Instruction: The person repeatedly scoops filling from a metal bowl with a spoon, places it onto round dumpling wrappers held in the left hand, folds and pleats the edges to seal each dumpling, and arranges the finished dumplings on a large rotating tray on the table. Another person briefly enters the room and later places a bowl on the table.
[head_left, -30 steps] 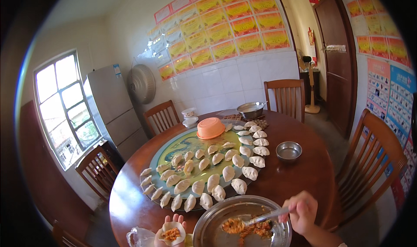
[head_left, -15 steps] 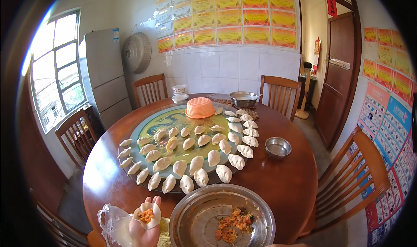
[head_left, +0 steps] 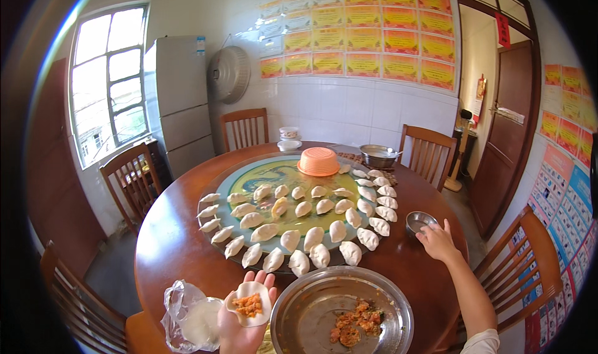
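Note:
My left hand (head_left: 242, 332) lies palm up near the table's front edge. On its palm and fingers rests a flat round dumpling wrapper (head_left: 260, 318) with a mound of orange filling (head_left: 248, 305). My right arm stretches forward, and my right hand (head_left: 438, 240) is at the rim of a small metal bowl (head_left: 416, 222). Its fingers are apart, with some tips over the bowl and partly hidden. Between my arms stands a large metal basin (head_left: 299, 316) with orange minced filling (head_left: 358, 324) inside. Many folded dumplings (head_left: 319, 254) lie in curved rows on the round glass turntable (head_left: 249, 167).
Beside my left hand is a clear plastic bag (head_left: 180, 310) with pale wrappers. An upturned orange basket (head_left: 319, 162) sits on the turntable's far side. Behind it are a metal pot (head_left: 379, 157) and stacked white bowls (head_left: 289, 139). Wooden chairs (head_left: 430, 151) surround the round table (head_left: 168, 235).
My right hand has come from the lower edge out to the small metal bowl. The whole view has swung left. My left hand still carries the filled wrapper, now more fully in view.

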`<state>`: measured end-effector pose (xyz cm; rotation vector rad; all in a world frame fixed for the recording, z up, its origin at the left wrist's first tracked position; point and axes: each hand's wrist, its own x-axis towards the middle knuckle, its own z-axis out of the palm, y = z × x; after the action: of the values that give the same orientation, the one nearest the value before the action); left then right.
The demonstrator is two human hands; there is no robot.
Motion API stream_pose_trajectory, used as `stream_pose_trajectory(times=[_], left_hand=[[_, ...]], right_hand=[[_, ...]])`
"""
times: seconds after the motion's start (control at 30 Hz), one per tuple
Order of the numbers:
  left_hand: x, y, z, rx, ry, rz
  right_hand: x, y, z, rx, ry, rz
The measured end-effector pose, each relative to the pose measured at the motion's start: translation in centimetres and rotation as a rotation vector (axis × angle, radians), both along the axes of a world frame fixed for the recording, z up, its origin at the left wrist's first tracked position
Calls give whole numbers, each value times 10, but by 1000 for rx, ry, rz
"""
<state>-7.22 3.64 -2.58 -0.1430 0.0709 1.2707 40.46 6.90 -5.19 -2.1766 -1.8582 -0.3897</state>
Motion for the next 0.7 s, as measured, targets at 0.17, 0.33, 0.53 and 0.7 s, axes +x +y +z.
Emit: stream_pose_trajectory(times=[0.17,0.33,0.53,0.7], left_hand=[[11,-5,2,75,-20,-32],[40,-30,14,118,-7,-77],[66,-63,46,156,201,-45],[65,-79,50,175,19,-100]], right_hand=[[-48,-17,42,309,69,123],[-169,-87,74,484,333,636],[-264,-134,80,405,100,1178],[-253,-130,73,649,-84,1204]])
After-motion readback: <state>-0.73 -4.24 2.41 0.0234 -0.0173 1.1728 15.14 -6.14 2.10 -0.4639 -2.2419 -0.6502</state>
